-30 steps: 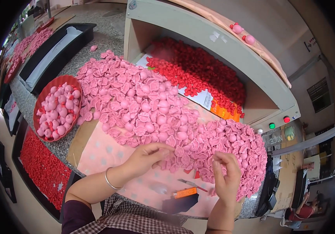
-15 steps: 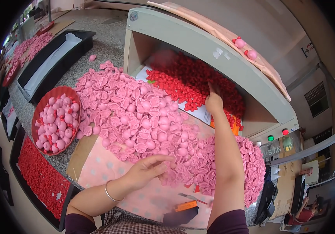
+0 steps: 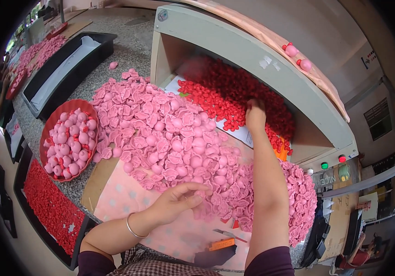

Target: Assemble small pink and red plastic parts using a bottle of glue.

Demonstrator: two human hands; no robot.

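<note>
While left hand (image 3: 179, 201) rests open on the near edge of the pink petal pile (image 3: 179, 147), right hand (image 3: 255, 115) pinches into the red beads (image 3: 234, 94) inside the cabinet (image 3: 252, 50). Step looks like bead pickup; next needs a clean grip.

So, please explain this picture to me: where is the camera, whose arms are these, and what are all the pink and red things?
The camera sits on a person's head and looks down, so both arms are that person's own. The left hand rests at the edge of a big heap of pink petal-shaped pieces on the stone worktable. The right hand reaches into an open grey cabinet, into a pile of small red pieces. A red basket of pink balls stands on the left. Whether either hand grips anything is unclear.
</note>
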